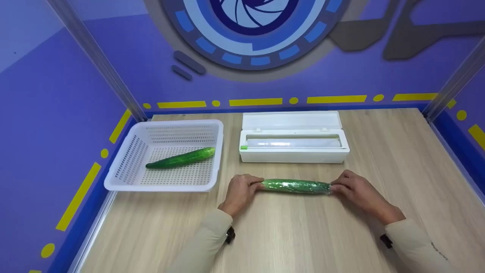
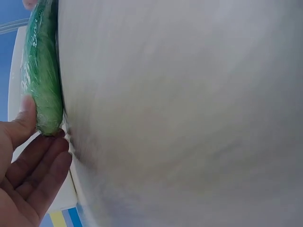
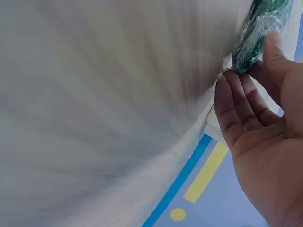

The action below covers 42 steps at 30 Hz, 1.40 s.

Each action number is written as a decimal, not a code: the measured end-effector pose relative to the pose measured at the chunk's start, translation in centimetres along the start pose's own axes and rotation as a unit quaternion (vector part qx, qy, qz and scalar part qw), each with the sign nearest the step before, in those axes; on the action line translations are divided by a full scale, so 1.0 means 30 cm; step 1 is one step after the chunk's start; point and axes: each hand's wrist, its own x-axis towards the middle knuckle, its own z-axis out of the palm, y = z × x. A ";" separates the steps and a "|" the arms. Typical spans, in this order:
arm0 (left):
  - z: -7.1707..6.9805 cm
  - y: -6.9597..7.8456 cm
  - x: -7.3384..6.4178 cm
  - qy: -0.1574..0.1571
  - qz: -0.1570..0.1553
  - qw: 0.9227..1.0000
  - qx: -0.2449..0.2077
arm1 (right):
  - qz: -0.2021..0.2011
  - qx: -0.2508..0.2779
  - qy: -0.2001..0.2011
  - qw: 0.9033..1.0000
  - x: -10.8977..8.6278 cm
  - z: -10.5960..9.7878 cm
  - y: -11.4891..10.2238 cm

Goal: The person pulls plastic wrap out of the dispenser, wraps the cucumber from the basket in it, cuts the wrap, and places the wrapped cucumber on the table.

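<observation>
In the head view, the left hand (image 1: 239, 192) and right hand (image 1: 358, 190) pinch opposite ends of a slim cucumber (image 1: 295, 186) on the wood-grained table (image 1: 288, 239). The left wrist view shows glossy, wrinkled film (image 2: 41, 71) around it, far end cropped; the right wrist view blurs the table.

Readable text, brands or numbers: none. Entry one: a short line of small dark lettering (image 1: 439, 251) on my right sleeve (image 1: 411, 237), set back up the forearm from my right fingers (image 3: 226, 106); too small for me to read.
</observation>
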 end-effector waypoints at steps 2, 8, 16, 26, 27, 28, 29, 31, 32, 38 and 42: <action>0.000 0.003 0.002 -0.001 0.006 1.000 0.003 | 0.010 0.006 -0.002 1.000 0.000 0.001 -0.001; 0.001 0.009 0.004 -0.015 0.010 1.000 0.013 | 0.039 0.013 -0.011 0.999 0.009 0.003 -0.006; 0.003 -0.002 0.000 0.009 0.037 0.999 0.010 | 0.024 -0.002 -0.013 1.000 0.005 0.008 -0.007; -0.003 0.008 -0.006 -0.055 0.005 0.998 -0.008 | -0.017 -0.027 0.022 0.999 0.001 0.011 -0.008; -0.003 0.007 -0.007 -0.059 0.000 0.998 -0.010 | -0.015 -0.029 0.019 0.999 0.001 0.011 -0.008; -0.003 0.007 -0.008 -0.060 -0.005 0.998 -0.013 | -0.010 -0.029 0.016 0.999 0.001 0.012 -0.009; -0.003 0.006 -0.008 -0.059 -0.007 0.998 -0.015 | -0.004 -0.027 0.010 1.000 0.001 0.011 -0.010; -0.004 0.004 -0.008 -0.052 -0.011 0.998 -0.020 | 0.011 -0.026 -0.003 1.000 0.003 0.010 -0.011; -0.005 0.002 -0.008 -0.048 -0.013 0.999 -0.021 | 0.015 -0.026 -0.007 1.000 0.005 0.010 -0.012; -0.007 -0.006 -0.005 -0.038 0.001 0.999 -0.020 | 0.016 -0.042 -0.003 0.999 0.011 0.006 -0.018; -0.006 -0.011 -0.004 -0.030 0.010 0.999 -0.015 | 0.025 -0.032 0.011 0.999 0.010 0.008 -0.022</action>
